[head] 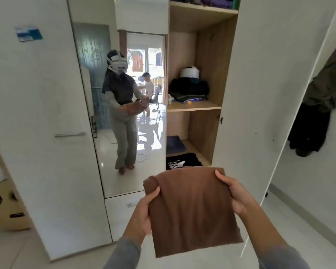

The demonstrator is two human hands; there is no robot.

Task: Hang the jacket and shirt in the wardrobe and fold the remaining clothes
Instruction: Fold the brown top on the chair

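A folded brown garment (192, 210) lies flat between my hands in front of the open wardrobe (202, 55). My left hand (144, 214) grips its left edge, thumb on top. Its right edge is held by my right hand (235, 193), thumb over the cloth. On the wardrobe's bottom shelf lie a folded black printed shirt (182, 161) and a folded dark blue cloth (174, 144). A pile of dark folded clothes (189, 90) sits on the middle shelf (194, 106).
The open wardrobe door (260, 94) stands on the right. Dark garments (322, 94) hang at the far right. A mirror (114, 113) on the left door reflects me. A guitar (6, 206) leans at the lower left. White floor tiles (299, 220) lie below.
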